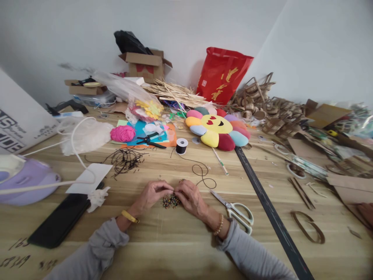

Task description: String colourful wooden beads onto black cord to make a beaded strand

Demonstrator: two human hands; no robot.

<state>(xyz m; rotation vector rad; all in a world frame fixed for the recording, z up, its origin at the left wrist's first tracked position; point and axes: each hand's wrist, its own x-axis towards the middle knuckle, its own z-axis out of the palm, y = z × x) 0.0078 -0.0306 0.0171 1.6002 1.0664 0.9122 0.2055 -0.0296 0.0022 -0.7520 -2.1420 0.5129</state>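
My left hand (152, 197) and my right hand (190, 197) meet fingertip to fingertip at the middle of the table, both pinched closed. What lies between the fingers is too small to make out. Just below them a small pile of dark, multicoloured beads (170, 201) rests on the wood. A thin black cord (201, 168) curls on the table beyond my right hand, near a white spool of black cord (182, 146). Scissors with pale handles (236, 212) lie to the right of my right wrist, their blades partly apart.
Loose black cord pieces (126, 160), pliers (150, 140) and pink yarn (122, 133) lie back left. A black phone (60, 219) is at left. A plush flower (218, 128) sits behind; a long dark strip (268, 210) runs down the right. Another person's hand (366, 213) shows at the right edge.
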